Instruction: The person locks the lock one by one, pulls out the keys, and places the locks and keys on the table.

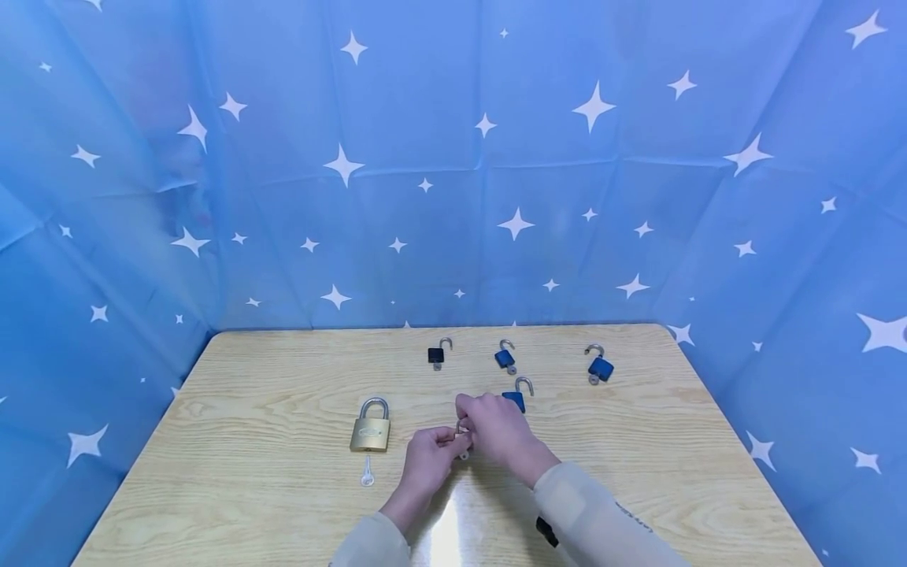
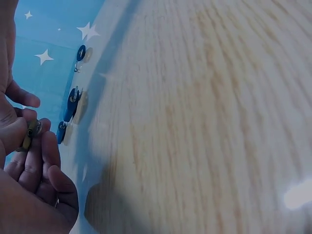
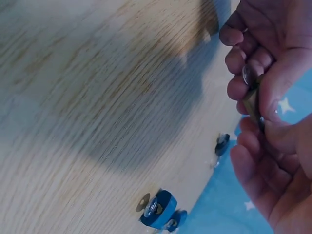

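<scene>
Near the middle of the table, my left hand point(image 1: 428, 461) pinches a small brass padlock point(image 3: 252, 105) between thumb and fingers. A key point(image 3: 249, 74) sticks out of its lower end. My right hand point(image 1: 499, 429) grips the padlock's other end, around the shackle, which the fingers largely hide. Both hands meet at the lock, just above the wood. Just beyond the right hand lies a blue padlock point(image 1: 515, 400) with its shackle raised. To the left are a large brass padlock point(image 1: 370, 435), both shackle ends in its body, and a loose silver key point(image 1: 367, 472).
Farther back lie a black padlock point(image 1: 435, 356) and two blue padlocks point(image 1: 505, 358) point(image 1: 600, 369), shackles raised and keys inserted. A dark object point(image 1: 546, 531) shows partly beneath the right sleeve. Blue star-patterned cloth point(image 1: 439, 260) borders the wooden table point(image 1: 269, 409).
</scene>
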Demonstrator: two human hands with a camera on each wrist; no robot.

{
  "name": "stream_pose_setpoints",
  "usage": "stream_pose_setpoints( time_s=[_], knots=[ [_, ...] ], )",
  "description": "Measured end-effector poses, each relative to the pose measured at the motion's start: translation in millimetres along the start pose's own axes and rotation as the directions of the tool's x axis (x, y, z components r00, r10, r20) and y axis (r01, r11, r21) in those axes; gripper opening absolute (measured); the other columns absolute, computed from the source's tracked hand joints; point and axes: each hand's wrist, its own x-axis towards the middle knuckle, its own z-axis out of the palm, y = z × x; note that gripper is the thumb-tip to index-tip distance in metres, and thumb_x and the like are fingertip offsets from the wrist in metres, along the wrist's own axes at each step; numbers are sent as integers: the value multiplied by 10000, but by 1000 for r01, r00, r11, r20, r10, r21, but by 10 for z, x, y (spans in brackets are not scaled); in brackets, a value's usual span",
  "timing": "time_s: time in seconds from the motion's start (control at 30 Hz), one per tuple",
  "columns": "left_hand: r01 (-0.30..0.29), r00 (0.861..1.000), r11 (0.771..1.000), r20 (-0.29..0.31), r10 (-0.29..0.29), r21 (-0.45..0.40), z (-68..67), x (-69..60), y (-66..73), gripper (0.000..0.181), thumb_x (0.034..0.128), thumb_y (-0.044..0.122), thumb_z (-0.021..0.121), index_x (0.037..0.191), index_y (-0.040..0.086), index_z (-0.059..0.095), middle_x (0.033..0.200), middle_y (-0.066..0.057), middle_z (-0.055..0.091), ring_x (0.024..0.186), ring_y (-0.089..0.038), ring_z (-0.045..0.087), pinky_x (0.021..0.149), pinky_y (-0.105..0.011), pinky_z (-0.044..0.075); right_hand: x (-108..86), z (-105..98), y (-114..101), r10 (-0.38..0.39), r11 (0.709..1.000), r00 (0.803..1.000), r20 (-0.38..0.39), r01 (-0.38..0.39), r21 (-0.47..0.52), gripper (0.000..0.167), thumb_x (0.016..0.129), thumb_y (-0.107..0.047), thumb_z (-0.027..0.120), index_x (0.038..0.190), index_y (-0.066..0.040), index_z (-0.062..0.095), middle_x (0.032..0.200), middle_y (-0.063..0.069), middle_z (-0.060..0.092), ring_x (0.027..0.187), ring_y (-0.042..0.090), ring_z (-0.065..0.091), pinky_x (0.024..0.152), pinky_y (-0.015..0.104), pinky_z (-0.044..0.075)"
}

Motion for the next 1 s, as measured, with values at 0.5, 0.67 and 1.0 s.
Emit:
stream_pose_setpoints(
  time_s=[0.5,0.67,1.0],
  knots=[
    [18,999,1000,49,-18,9,-66,22,9,236,853,302,730,887,71,753,775,-33,730,550,-65,467,485,-199,387,-10,18,4,17,999,998,-57,-15,29,90,907,-154,675,846,-201,628,714,-93,638,610,67,551,540,227,429],
    [20,999,1000,49,-21,19,-111,36,35,259,874,315,711,907,61,749,850,-51,742,607,-86,509,482,-184,379,-12,-10,44,75,994,993,-92,-67,82,37,927,-188,656,898,-195,677,789,-71,693,657,75,601,599,265,484],
    [28,999,1000,43,-28,0,-246,102,104,292,891,327,696,946,42,731,805,2,638,649,-122,487,526,-227,397,-174,63,95,199,912,979,38,-200,357,78,916,-140,656,974,-122,705,897,-15,708,793,113,627,672,306,503]
  ],
)
